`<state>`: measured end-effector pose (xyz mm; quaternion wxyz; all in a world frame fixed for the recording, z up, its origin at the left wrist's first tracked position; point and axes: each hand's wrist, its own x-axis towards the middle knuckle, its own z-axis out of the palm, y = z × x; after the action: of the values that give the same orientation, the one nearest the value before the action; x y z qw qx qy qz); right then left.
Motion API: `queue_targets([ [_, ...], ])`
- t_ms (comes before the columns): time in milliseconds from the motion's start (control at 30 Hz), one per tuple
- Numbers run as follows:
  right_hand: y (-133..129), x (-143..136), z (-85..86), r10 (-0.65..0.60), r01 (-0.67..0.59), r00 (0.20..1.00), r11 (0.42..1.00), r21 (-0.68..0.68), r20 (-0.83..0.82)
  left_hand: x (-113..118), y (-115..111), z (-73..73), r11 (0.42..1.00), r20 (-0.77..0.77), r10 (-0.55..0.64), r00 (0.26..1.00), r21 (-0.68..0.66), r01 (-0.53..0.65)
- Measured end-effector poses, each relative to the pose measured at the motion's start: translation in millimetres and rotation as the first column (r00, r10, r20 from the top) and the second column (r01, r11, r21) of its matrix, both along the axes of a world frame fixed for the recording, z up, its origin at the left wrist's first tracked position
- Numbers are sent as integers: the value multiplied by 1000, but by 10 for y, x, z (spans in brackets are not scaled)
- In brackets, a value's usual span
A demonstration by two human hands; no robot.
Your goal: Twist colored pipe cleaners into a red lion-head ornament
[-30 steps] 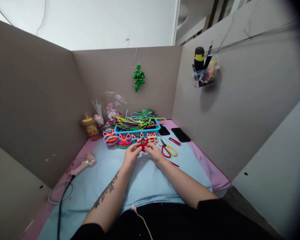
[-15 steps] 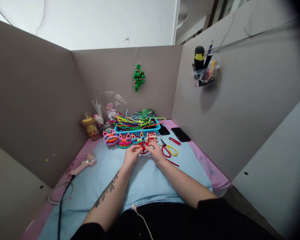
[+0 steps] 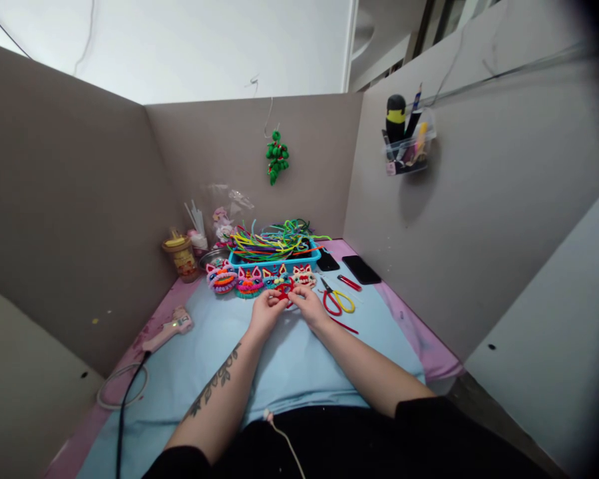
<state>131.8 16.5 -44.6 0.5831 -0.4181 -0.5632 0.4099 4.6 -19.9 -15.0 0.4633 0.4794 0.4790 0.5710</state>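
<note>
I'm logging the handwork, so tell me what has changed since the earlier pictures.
The left hand has moved slightly right, its fingertips closer to the right hand, and the red piece between them has been turned or reshaped; which, I cannot tell. Both hands still hold it. The scissors, pink glue gun and blue basket stay put.

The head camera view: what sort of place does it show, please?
Probably a small craft workstation: the blue basket piled with coloured pipe cleaners, the scissors with red and yellow handles, and the red pipe-cleaner piece held between the left hand and right hand suggest it.
</note>
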Motion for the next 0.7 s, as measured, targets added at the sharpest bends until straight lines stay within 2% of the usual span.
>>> queue_targets([
  [167, 53, 141, 77, -40, 31, 997, 991, 128, 70, -31, -2, 36, 998, 67, -8, 998, -67, 12],
  [267, 83, 276, 153, -175, 139, 974, 962, 236, 141, -48, 5, 50, 996, 72, -1, 997, -90, 8],
  [333, 90, 350, 189, -244, 162, 945, 927, 338, 218, -48, 8, 45, 998, 60, -11, 998, -63, 15],
  [500, 90, 405, 188, -338, 75, 846, 841, 537, 412, -24, 5, 2, 998, -25, -57, 998, -10, 57],
  [700, 74, 381, 172, -342, -14, 801, 810, 587, 491, -13, 6, -16, 996, -95, -85, 992, 9, 86],
])
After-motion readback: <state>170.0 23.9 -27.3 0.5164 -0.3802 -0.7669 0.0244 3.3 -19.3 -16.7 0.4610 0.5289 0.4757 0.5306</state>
